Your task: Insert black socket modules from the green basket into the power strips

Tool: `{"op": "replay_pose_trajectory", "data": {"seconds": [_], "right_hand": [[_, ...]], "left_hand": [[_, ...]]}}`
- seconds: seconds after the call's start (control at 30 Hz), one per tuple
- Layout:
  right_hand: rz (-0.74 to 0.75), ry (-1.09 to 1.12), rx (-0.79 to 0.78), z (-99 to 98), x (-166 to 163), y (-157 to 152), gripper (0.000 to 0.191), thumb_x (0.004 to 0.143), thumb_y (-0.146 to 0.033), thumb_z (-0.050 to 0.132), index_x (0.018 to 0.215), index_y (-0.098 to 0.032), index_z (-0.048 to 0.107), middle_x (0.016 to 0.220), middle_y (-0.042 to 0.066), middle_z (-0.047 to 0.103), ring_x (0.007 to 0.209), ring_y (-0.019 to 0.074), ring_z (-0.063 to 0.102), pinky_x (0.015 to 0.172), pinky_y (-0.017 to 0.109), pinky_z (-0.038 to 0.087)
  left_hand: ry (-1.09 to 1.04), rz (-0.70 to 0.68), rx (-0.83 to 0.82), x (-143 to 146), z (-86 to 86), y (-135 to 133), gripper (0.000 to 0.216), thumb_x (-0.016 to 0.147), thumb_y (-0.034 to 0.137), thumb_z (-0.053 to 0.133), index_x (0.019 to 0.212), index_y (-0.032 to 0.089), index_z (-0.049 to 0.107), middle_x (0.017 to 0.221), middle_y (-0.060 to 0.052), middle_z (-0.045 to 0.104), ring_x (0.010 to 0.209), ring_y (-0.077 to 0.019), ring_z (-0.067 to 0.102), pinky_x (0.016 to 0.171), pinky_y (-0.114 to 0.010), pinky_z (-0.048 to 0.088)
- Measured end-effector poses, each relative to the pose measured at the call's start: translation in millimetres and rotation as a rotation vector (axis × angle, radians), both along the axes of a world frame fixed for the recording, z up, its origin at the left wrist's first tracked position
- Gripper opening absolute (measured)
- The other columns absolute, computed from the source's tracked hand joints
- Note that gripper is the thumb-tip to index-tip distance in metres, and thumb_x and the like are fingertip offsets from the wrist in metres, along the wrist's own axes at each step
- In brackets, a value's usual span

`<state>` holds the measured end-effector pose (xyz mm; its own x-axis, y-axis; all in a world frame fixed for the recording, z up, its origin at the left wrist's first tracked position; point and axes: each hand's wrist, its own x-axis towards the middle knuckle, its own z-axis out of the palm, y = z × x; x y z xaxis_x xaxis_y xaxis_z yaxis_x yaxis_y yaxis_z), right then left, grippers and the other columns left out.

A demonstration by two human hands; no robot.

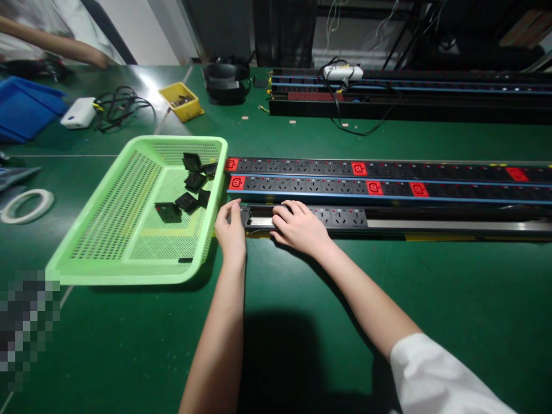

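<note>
A long metal channel lies across the table, with a row of black socket modules seated in its middle stretch. At its left end my left hand is closed, thumb and fingers pinching a single black socket module. My right hand curls over the left end of the seated row, fingers bent onto a module that they mostly cover. Bare metal shows between the two hands. Left of my left hand stands a light green basket with several loose black socket modules in it.
Two finished-looking socket strips with red outlets lie just behind the channel. Farther back are more strips with a cable and white box, a yellow bin, a blue bin and a tape roll. Another person's arm shows upper left.
</note>
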<state>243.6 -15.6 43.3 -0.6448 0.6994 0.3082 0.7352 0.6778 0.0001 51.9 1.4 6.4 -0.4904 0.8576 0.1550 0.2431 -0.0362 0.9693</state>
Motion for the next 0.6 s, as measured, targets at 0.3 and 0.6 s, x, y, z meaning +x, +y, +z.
{"op": "replay_pose_trajectory", "data": {"seconds": [0.3, 0.6], "right_hand": [[0.004, 0.008, -0.007, -1.7, 0.9, 0.1, 0.028, 0.099, -0.038, 0.052, 0.11, -0.015, 0.066, 0.127, 0.014, 0.064, 0.123, 0.0337, 0.052, 0.105, 0.048, 0.043], [0.0, 0.003, 0.004, -1.0, 0.2, 0.0, 0.029, 0.099, -0.038, 0.052, 0.109, -0.015, 0.066, 0.126, 0.014, 0.064, 0.122, 0.0343, 0.052, 0.102, 0.048, 0.044]], "left_hand": [[-0.372, 0.004, -0.098, -2.3, -0.4, 5.4, 0.04, 0.074, 0.043, 0.08, 0.104, 0.017, 0.077, 0.102, -0.008, 0.075, 0.089, -0.0165, 0.069, 0.089, -0.031, 0.054], [-0.181, 0.017, 0.005, -0.8, -5.9, 9.0, 0.031, 0.083, 0.044, 0.07, 0.097, 0.016, 0.076, 0.096, -0.006, 0.075, 0.09, -0.0168, 0.067, 0.088, -0.029, 0.051]]}}
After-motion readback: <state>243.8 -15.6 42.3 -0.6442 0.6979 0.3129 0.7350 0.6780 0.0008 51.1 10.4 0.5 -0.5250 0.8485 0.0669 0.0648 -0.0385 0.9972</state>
